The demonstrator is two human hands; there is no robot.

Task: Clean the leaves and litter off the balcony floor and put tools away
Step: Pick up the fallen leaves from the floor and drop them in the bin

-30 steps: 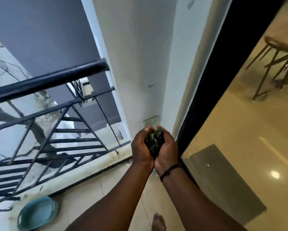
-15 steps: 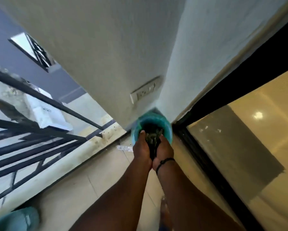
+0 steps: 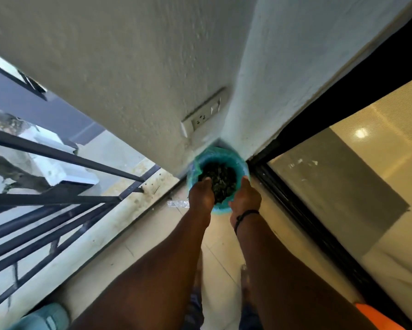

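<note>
A teal bin lined with a green bag (image 3: 226, 154) stands in the corner where the wall meets the door frame. Dark green leaves (image 3: 221, 181) lie piled inside it. My left hand (image 3: 201, 195) hovers over the bin's near left rim, fingers pointing down into the opening. My right hand (image 3: 245, 196), with a black band at the wrist, is over the near right rim, apart from the left. Neither hand holds anything that I can see.
A black metal railing (image 3: 57, 198) runs along the left above a stained ledge. A clear plastic scrap (image 3: 177, 204) lies on the tiled floor left of the bin. A glass sliding door (image 3: 343, 186) stands on the right, a wall socket (image 3: 201, 119) above the bin, and a teal dustpan (image 3: 45, 316) at bottom left.
My cupped hands carried the leaves down to the bin, then parted over it. The leaves have dropped from my hands into the bin.
</note>
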